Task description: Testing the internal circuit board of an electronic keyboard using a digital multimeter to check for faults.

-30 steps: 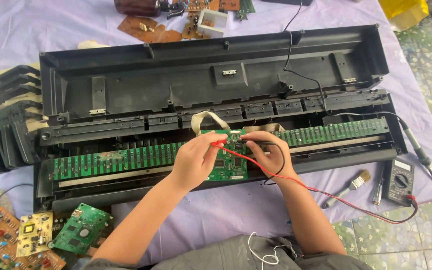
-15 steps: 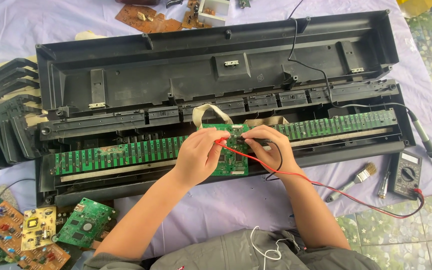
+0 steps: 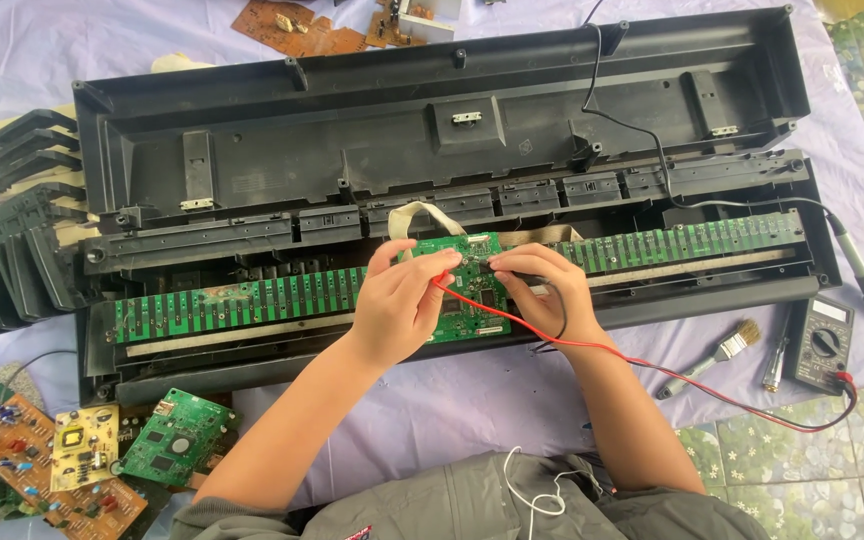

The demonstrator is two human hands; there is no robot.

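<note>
Left hand (image 3: pixel 400 305): pinching red probe lead (image 3: pixel 592 345) over small green circuit board (image 3: pixel 462 262). Right hand (image 3: pixel 542 290): fingertips pressed together on black probe, same board. Board: middle of opened black keyboard case (image 3: pixel 432 140), on purple cloth (image 3: pixel 452 400). Multimeter (image 3: pixel 820 343), brush (image 3: pixel 712 355): near cloth's right edge.

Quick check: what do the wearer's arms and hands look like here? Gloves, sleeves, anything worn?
Both hands are bare: no gloves, rings or watch visible on the left hand or the right hand. Forearms are uncovered up to the elbows. A grey garment shows at the bottom edge, with a thin white cord lying on it.
</note>
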